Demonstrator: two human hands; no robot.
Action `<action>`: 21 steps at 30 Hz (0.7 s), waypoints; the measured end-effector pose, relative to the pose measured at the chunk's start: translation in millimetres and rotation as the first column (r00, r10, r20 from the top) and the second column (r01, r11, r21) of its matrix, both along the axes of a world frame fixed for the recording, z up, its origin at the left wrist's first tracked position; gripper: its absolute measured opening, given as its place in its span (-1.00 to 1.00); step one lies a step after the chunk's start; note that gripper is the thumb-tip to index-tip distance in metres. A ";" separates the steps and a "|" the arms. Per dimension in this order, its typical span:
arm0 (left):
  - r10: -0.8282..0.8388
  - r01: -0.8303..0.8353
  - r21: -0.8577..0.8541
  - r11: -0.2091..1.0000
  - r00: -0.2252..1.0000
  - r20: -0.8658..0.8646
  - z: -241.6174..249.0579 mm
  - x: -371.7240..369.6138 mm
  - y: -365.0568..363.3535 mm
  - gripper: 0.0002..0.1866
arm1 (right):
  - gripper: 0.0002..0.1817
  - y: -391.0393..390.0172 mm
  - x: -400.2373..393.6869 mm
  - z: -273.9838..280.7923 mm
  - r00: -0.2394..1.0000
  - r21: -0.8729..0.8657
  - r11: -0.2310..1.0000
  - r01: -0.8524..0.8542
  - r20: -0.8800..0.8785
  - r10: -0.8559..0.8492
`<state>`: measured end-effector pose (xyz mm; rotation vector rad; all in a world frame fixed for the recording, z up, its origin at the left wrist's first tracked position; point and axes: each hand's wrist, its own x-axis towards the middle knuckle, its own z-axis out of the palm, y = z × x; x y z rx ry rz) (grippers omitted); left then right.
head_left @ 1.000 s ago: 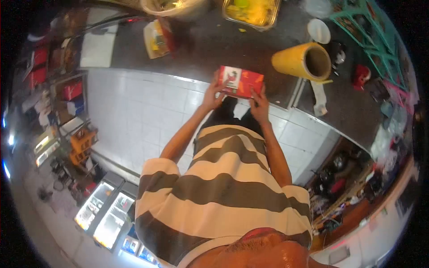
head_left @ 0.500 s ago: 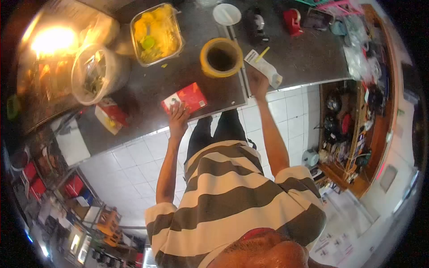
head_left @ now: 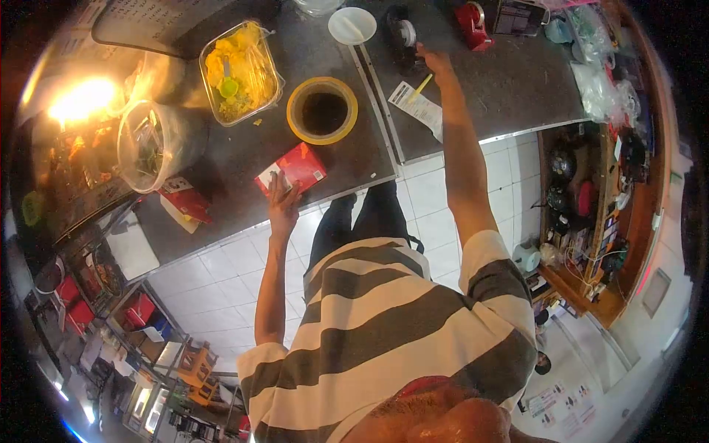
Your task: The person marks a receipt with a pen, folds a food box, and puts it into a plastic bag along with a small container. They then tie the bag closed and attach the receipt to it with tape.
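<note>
A red and white box [head_left: 301, 168] lies near the counter's front edge, with my left hand [head_left: 282, 198] resting on its white end, fingers spread. My right hand [head_left: 434, 62] is stretched far across the counter, beside a black tape dispenser [head_left: 402, 35]; whether its fingers hold anything is too small to tell. Below that arm is a printed paper slip [head_left: 415, 105] with a yellow pen [head_left: 422, 87] on it. Behind the box stands a yellow-rimmed tub of dark liquid [head_left: 323, 111].
Yellow food with a green scoop fills a clear container [head_left: 238, 70]. At the left are a clear bucket [head_left: 148, 144] and another red packet [head_left: 183, 202]. A white bowl [head_left: 351, 26] and a red tape dispenser [head_left: 473, 26] stand at the back.
My right hand has moved from beside the paper slip forward to the black dispenser. My left hand stays on the box. The whole view has shifted slightly.
</note>
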<state>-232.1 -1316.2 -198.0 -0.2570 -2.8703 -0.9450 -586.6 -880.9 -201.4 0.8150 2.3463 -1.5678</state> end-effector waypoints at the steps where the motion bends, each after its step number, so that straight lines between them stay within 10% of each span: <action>1: 0.005 -0.005 0.005 1.000 1.000 0.013 0.2 1.4 -0.2 -0.54 | -0.45 -4.5 6.1 5.4 0.999 -0.156 0.987 0.048 0.003 -0.048; 4: 0.092 -0.118 0.259 0.958 0.989 0.112 -18.6 5.5 0.3 -0.53 | -0.48 -0.9 -7.4 -24.6 0.995 0.060 0.998 -0.028 -0.096 0.034; 8: 0.153 -0.339 0.492 0.802 0.913 0.378 -12.9 4.6 1.1 -0.51 | -0.60 -7.4 22.7 -22.2 0.954 -0.167 0.984 0.064 -0.278 -0.109; 11: 0.042 -0.044 0.028 0.999 0.997 0.061 -6.2 3.2 0.1 -0.51 | -0.82 -24.7 68.8 2.5 0.814 -0.282 0.955 0.089 -0.532 -0.233; 14: 0.051 -0.050 -0.018 0.999 0.997 0.066 -1.5 3.9 1.3 -0.53 | -0.76 -17.5 92.0 -23.5 0.881 -0.047 0.988 0.148 -0.447 -0.153; 16: 0.007 -0.007 -0.028 1.000 1.000 -0.013 2.0 0.6 1.3 -0.54 | -0.74 -11.6 84.9 -41.2 0.906 0.508 0.852 0.126 -0.409 0.110; 21: 0.054 -0.055 -0.023 0.998 0.998 -0.036 -1.7 -0.5 5.1 -0.56 | -0.71 10.7 82.0 -45.4 0.917 0.642 0.767 0.004 -0.309 0.254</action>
